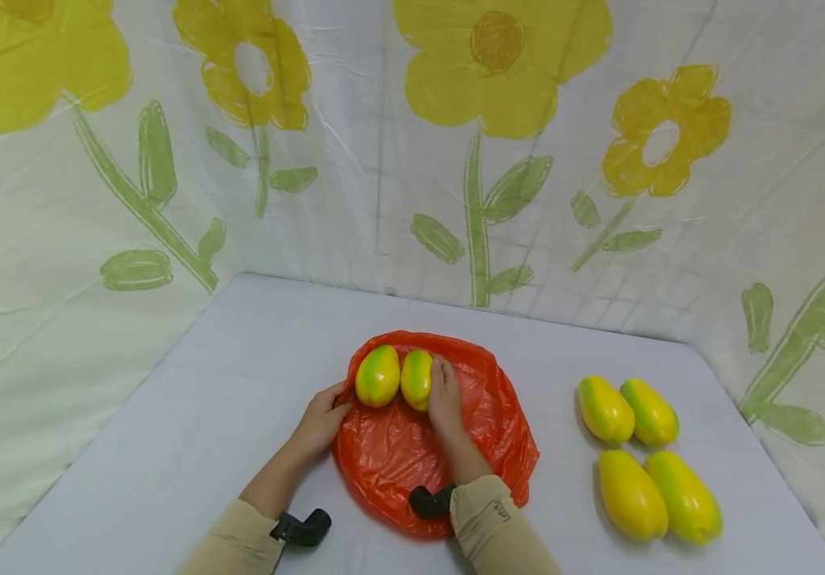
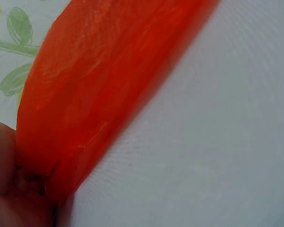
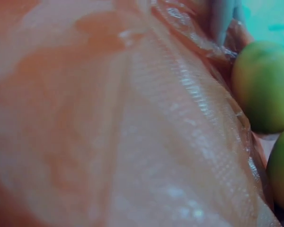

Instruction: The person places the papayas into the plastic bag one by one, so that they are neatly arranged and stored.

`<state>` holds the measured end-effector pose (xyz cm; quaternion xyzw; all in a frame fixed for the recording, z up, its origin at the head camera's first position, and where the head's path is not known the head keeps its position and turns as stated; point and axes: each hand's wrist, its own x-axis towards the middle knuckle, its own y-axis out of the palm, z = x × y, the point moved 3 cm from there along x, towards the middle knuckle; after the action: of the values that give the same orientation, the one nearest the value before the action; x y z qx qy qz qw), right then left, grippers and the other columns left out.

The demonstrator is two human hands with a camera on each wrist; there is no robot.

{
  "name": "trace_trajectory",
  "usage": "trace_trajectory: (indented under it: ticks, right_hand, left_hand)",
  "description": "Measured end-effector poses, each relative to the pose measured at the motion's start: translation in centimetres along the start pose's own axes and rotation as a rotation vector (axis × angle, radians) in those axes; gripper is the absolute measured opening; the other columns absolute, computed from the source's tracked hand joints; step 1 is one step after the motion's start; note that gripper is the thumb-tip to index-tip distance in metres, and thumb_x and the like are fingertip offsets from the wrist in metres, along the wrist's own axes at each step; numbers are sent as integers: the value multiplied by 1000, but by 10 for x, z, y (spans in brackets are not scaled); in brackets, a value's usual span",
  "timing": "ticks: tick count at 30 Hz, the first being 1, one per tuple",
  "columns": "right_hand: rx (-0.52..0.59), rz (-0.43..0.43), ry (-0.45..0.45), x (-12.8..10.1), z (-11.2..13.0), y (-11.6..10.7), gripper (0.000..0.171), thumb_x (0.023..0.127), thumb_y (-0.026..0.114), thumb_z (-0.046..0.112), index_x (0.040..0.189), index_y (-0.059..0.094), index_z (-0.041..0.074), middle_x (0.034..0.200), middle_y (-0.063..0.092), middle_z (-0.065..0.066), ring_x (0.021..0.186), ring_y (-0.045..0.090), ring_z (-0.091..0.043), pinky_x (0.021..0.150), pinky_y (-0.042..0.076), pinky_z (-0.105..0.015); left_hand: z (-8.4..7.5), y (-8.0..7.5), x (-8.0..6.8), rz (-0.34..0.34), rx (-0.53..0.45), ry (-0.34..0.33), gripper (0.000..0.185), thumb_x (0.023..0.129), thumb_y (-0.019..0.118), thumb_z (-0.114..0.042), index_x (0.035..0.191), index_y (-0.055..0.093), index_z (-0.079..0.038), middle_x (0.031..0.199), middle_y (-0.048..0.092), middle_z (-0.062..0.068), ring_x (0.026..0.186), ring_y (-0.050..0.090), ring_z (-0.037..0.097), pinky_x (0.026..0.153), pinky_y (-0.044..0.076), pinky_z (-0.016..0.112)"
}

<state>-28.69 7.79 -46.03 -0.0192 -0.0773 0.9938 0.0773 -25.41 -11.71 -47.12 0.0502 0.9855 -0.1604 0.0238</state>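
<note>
A red plastic bag (image 1: 398, 455) lies spread open on the table with two yellow-green mangoes on it near its far left edge. My left hand (image 1: 322, 415) pinches the bag's left rim; in the left wrist view, fingers (image 2: 2, 161) hold gathered red film at the lower left. The left mango (image 1: 378, 376) sits just inside that rim. My right hand (image 1: 446, 395) reaches over the bag and grips the other mango (image 1: 416, 380) from its right side. The bag's film (image 3: 132, 132) fills most of the right wrist view.
To the right, several mangoes lie in two pairs: a far pair (image 1: 606, 410) and a near pair (image 1: 633, 495). Two of these mangoes (image 3: 265, 87) show past the bag's edge in the right wrist view. A flower-printed curtain (image 1: 354, 200) stands behind the white table (image 1: 239, 351).
</note>
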Motion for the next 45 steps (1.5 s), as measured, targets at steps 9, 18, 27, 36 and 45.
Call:
trace_trajectory:
  ticks: [9,18,27,36,45]
  right_hand:
    - [37,41,89,3,-5,0,46,99,34,42,135,42,14,119,51,-11,105,49,-23,96,46,-43]
    - [46,41,26,1,-5,-2,45,99,36,36,136,42,10,128,50,-13,110,49,-27,101,43,-46]
    - [39,15,0,3,1,-7,51,99,35,38,139,37,6,132,45,-16,115,45,-31,106,37,-50]
    - [6,34,77,0,12,-23,55,98,35,43,142,32,10,143,37,-13,129,37,-32,111,30,-53]
    - [-6,97,49,-8,30,-77,54,99,32,41,144,29,11,150,29,-12,138,26,-32,114,23,-53]
  left_hand:
    - [4,1,-1,0,-26,-22,44,93,40,-5,137,44,-3,138,48,16,119,51,27,97,48,42]
    - [6,2,-4,4,-27,-21,43,94,40,-7,137,45,-4,137,49,16,117,52,25,97,48,42]
    - [4,0,0,9,-22,-18,44,94,38,-5,138,42,-2,141,45,17,124,48,30,101,44,44]
    - [5,0,1,6,-22,-33,45,93,39,-3,138,42,-1,140,45,18,125,48,31,102,43,45]
    - [5,1,1,7,-16,-26,44,94,39,-3,138,42,0,139,47,18,123,49,30,101,44,44]
